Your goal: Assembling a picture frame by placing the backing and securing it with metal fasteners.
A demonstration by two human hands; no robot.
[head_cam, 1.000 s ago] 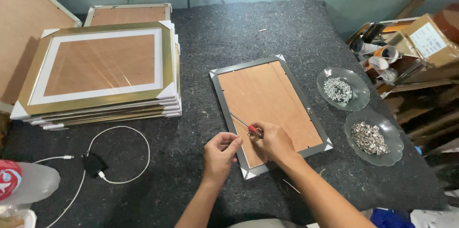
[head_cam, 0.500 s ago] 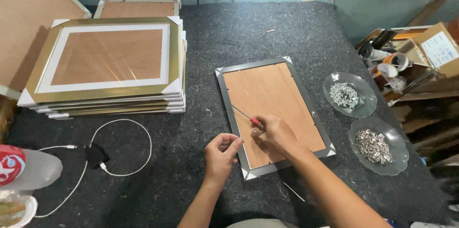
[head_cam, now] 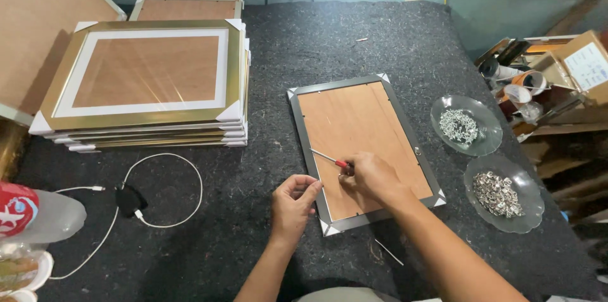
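Dark felt covers your bench (head_cam: 354,29). Far left sits a stack of gold frames (head_cam: 149,80), with a white cable (head_cam: 158,188) nearer. Your left hand (head_cam: 292,204) pinches the grey frame (head_cam: 364,150)'s edge; your right hand (head_cam: 370,178) grips a screwdriver (head_cam: 329,158). Two glass dishes (head_cam: 481,143) lie right.

White-labelled cardboard box (head_cam: 586,64) far right

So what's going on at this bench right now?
A person works on a grey picture frame lying face down on a dark felt-covered table. The right hand holds a small red-handled screwdriver with its tip at the frame's left edge, while the left hand pinches something too small to make out beside that edge. Two glass dishes of small metal hardware sit to the right, and a stack of gold frames lies to the left.
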